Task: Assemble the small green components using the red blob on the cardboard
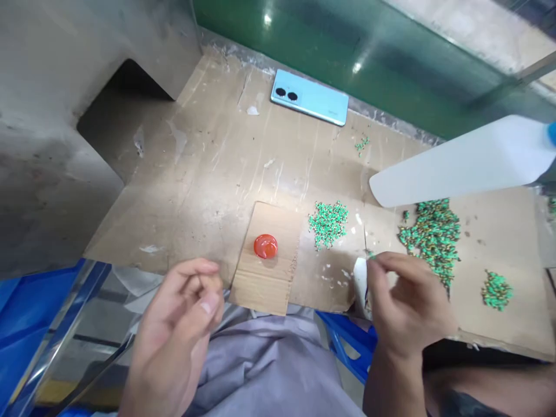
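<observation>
My left hand (180,333) hovers at the near edge of the table, left of a cardboard piece (260,295). Its fingers are curled in, with the thumb against them, and whatever they may hold is hidden. On the cardboard sits a small red dish (265,247). My right hand (410,304) is raised near the table's front edge, thumb and index finger pinched together; anything between them is too small to name. Beyond it lies a large heap of tiny green parts (434,234) with yellowish bits. A smaller pile of green parts (329,224) lies right of the dish.
A tall whitish bottle (452,162) with a blue cap leans in from the right. Another small green pile (496,289) lies at far right. A light-blue phone (319,101) rests by the green back panel (330,46). A metal housing (39,145) with a dark opening stands left.
</observation>
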A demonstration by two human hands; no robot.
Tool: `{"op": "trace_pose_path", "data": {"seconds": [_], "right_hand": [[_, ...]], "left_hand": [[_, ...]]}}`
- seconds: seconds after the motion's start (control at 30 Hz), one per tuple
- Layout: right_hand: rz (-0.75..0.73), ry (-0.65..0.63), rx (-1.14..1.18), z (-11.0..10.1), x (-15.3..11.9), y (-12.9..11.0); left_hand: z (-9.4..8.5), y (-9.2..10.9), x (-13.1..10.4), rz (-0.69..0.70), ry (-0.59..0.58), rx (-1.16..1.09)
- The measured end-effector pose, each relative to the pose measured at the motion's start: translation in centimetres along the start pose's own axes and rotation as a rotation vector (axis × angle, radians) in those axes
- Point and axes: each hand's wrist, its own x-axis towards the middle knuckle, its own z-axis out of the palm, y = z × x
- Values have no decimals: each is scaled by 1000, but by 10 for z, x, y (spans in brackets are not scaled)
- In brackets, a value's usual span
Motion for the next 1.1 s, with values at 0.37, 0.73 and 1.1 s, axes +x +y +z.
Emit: {"op": "trace_pose_path", "data": {"seconds": [0.37,0.73,1.1], "right_hand": [[76,-11,-166,-16,25,32],[41,-396,-74,22,36,19],[182,-257,112,21,30,12]], "left_hand": [[0,17,9,-372,182,-305],[19,37,20,-475,507,-613],[33,45,26,-293,522,-596]]}}
